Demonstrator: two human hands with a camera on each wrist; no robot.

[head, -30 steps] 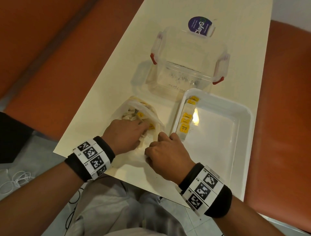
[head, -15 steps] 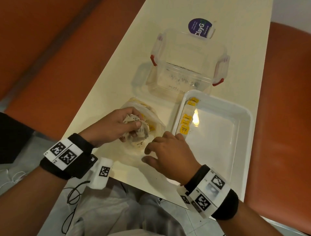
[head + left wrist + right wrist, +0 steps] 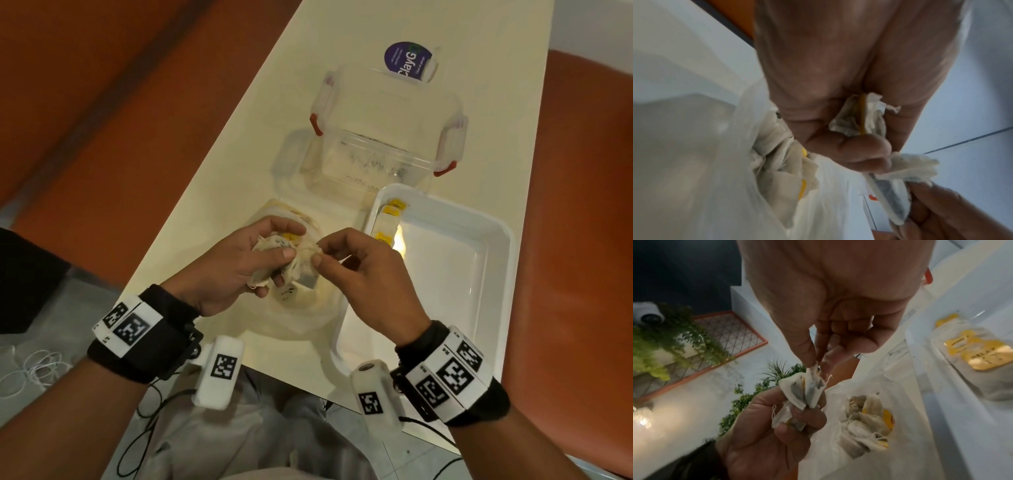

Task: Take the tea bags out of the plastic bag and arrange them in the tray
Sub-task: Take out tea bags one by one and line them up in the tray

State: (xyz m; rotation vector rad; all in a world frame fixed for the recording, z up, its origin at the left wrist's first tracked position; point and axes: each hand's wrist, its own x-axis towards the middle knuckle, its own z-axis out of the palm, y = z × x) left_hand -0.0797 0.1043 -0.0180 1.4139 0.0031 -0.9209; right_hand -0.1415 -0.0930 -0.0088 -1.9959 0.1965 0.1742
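Above the clear plastic bag, my left hand grips a clump of white tea bags with yellow tags. My right hand pinches the corner of one bag of that clump between thumb and forefinger. In the left wrist view the clump sits in my curled left fingers, and the pinched bag stretches toward the right hand. More tea bags lie inside the plastic bag. The white tray stands to the right, with several tea bags lined along its left wall.
A clear lidless box with red clips stands behind the bag and tray. Its lid with a purple label leans further back. The cream table is narrow, with orange seats on both sides. Cables hang off its near edge.
My left hand has pulled a clump of tea bags up out of the plastic bag. My right hand has left the bag's edge and risen to pinch one of them.
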